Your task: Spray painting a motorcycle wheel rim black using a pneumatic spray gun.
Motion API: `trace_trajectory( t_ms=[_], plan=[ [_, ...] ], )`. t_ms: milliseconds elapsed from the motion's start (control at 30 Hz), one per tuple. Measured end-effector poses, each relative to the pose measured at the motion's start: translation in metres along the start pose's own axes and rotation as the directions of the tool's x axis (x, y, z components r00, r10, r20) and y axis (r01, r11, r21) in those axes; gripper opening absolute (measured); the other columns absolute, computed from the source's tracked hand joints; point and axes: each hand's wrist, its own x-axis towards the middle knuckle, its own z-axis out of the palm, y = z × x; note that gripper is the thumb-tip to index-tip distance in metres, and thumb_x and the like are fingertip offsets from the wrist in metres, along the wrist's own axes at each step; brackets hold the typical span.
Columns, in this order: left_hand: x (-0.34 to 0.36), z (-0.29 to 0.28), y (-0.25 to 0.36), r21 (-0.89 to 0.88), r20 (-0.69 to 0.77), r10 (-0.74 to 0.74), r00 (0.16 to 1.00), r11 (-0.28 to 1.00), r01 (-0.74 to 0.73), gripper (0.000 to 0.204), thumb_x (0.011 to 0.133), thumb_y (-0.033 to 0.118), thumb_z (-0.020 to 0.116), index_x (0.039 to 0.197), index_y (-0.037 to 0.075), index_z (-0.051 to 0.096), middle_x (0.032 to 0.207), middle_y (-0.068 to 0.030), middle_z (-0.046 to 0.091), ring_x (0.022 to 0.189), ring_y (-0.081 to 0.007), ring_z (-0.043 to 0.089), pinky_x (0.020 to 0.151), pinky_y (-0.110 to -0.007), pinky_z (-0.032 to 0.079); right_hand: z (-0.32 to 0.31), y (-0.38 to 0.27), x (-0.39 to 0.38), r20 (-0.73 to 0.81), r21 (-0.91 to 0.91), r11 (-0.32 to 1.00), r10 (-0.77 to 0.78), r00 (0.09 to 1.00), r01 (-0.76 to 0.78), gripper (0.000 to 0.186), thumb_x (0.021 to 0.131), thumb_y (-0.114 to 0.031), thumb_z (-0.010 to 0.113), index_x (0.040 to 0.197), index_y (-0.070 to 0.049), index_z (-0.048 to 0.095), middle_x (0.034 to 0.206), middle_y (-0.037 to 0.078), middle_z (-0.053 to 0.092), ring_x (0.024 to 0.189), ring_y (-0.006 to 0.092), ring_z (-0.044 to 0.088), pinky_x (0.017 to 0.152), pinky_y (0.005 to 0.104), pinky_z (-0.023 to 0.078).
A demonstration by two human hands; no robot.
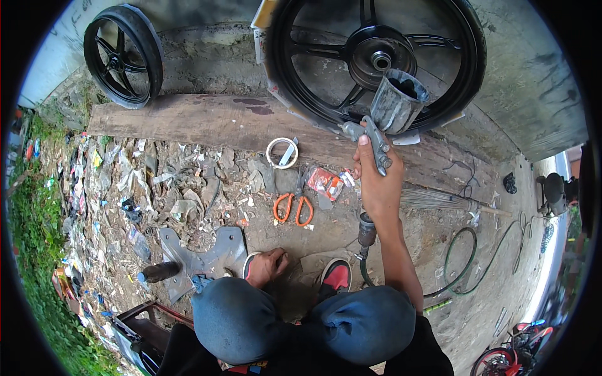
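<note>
My right hand is wrapped round a metal spray gun with a paint-stained cup on top. The gun is held up before a large black spoked wheel, with its cup overlapping the lower part of the rim. A hose coupling hangs below my right wrist. Down by my left shoe, my left hand has its fingers curled in, and nothing shows in them.
A second black wheel leans at the far left. On the wooden plank lies a tape roll. Orange-handled scissors, a red packet, a stick broom, a green hose and a dark bottle lie around; litter covers the left ground.
</note>
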Motion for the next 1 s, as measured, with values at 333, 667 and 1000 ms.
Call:
trace_trajectory(
  t_ms=[333,667,1000],
  plan=[
    [-0.003,0.003,-0.003,-0.019,-0.006,-0.006,1.000,1.000,0.006,0.009,0.095,0.020,0.070,0.096,0.011,0.071,0.077,-0.0148,0.072,0.068,-0.0367,0.072,0.062,-0.046,0.058,-0.030,0.028,-0.007,-0.112,-0.133,0.991,-0.030,0.993,0.014,0.041,0.109,-0.027,0.064,0.141,-0.001,0.066,0.080,0.000,0.063,0.072,0.0067,0.055,0.066,0.0277,0.047],
    [0.003,0.003,0.005,-0.011,-0.009,-0.004,1.000,1.000,0.004,0.011,0.095,0.021,0.069,0.094,0.010,0.071,0.075,-0.0168,0.071,0.065,-0.0385,0.071,0.061,-0.048,0.058,-0.034,0.003,-0.018,-0.247,0.039,0.993,-0.101,0.964,0.114,0.039,0.110,-0.024,0.062,0.142,-0.004,0.064,0.077,-0.003,0.059,0.067,0.0042,0.052,0.060,0.0239,0.043],
    [0.002,0.002,0.005,0.001,-0.028,-0.014,0.999,1.000,0.014,0.012,0.095,0.023,0.070,0.096,0.011,0.073,0.072,-0.0180,0.071,0.065,-0.0377,0.072,0.060,-0.047,0.058,-0.024,0.021,-0.018,-0.193,-0.065,0.997,-0.053,0.980,0.041,0.040,0.109,-0.027,0.064,0.140,-0.001,0.066,0.081,0.000,0.064,0.071,0.0054,0.054,0.062,0.0262,0.045]
  ],
)
